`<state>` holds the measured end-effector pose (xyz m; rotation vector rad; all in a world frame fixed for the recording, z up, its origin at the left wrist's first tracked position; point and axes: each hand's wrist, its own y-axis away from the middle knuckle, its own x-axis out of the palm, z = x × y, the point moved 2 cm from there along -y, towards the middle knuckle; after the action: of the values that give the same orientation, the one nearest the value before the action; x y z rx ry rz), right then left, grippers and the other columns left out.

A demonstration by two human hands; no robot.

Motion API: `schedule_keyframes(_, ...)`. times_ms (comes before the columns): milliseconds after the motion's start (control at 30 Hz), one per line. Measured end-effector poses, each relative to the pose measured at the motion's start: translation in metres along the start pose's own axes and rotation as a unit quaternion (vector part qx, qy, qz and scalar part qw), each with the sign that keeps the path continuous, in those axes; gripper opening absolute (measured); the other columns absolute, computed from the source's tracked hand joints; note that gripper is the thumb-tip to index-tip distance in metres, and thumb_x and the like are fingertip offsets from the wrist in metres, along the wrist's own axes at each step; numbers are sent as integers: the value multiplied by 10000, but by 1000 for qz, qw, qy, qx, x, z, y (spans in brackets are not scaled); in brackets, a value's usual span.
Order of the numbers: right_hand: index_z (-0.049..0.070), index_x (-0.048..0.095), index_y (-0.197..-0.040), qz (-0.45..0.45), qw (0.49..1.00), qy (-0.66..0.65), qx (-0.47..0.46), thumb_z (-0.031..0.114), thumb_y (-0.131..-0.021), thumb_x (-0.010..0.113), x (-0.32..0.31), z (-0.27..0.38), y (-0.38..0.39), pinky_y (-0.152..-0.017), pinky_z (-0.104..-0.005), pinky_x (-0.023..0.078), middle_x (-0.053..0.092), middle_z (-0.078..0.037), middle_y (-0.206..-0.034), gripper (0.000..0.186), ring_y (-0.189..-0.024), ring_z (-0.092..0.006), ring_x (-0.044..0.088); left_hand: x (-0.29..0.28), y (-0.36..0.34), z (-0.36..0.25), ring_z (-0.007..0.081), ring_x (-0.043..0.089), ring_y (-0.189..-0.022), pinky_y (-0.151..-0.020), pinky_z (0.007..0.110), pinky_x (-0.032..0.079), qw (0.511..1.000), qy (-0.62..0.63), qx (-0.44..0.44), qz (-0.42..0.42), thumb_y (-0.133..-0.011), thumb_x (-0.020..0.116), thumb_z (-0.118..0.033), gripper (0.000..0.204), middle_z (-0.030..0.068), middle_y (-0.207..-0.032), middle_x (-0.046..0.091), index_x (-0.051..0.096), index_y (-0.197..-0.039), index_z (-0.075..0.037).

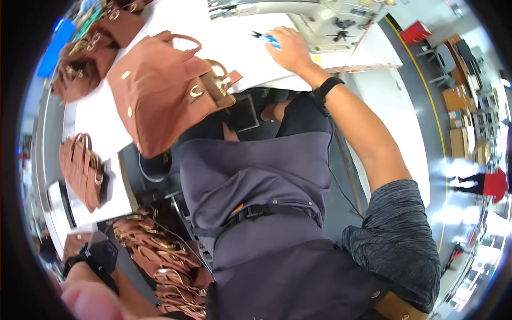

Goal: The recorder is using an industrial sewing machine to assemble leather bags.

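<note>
My right hand (290, 50) is closed around a small pair of blue-handled thread snips (273, 41), its dark tips pointing left over the white tabletop. To the left of that hand, a brown handbag (154, 88) with gold hardware leans over the table's near edge by my lap. Its zipped opening and handles face right. At the lower left, my left arm (124, 292) reaches out sideways, with a black device (98, 253) strapped at the wrist. The fingers of that hand are hidden, so I cannot see what they hold or touch. A smaller brown handbag (82, 170) lies ahead of it.
A sewing machine (330, 24) stands at the back of the white table (234, 58). More brown bags (88, 61) crowd the far left. Below the table, several brown bag pieces (160, 256) hang bunched. A person in red (495, 185) is far right, near cardboard boxes (457, 141).
</note>
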<state>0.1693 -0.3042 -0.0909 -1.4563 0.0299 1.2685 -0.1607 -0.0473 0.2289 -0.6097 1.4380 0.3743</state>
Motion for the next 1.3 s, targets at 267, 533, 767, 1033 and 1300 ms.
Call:
schedule_keyframes(267,83,751,-1203,52,997,39,43,310,-968,685,1,-3,4,-1047,-467,507,720,-118,-1251,333,-1192,-339,650,-8,-4,-21,420,695,-1012,-890,480,554,999,0,-33,-21,-879,705,-2,272,215,-1088,719,709,-1144,61)
schedule_keyframes(533,70,739,-1195,62,995,18,77,322,-979,666,0,2,1,-1052,-467,501,710,-119,-1242,340,-1195,-337,645,81,-36,87,355,668,-1044,-921,463,537,997,12,-70,-13,-839,796,-81,255,142,-1078,714,699,-1059,1)
schedule_keyframes(767,61,734,-1182,74,993,3,95,307,-980,655,-3,2,1,-1045,-467,499,711,-117,-1230,328,-1177,-341,643,235,-60,133,210,603,-1111,-950,375,455,955,-236,44,175,-863,781,-313,352,48,-1114,679,718,-1108,-68)
schedule_keyframes(1033,54,724,-1165,49,995,-27,88,227,-973,689,-8,6,4,-1040,-461,502,709,-113,-1211,261,-1148,-340,647,149,-48,191,355,675,-680,-701,487,525,999,-30,-31,-28,-928,741,-252,370,140,-647,663,673,-630,-43)
schedule_keyframes(1300,53,734,-1128,41,996,-23,73,200,-963,716,-7,6,-2,-992,-473,513,714,-117,-1175,221,-1105,-353,653,28,10,217,14,339,-637,-547,277,270,884,174,-304,-309,-1068,755,-237,561,-127,-652,428,467,-627,-43)
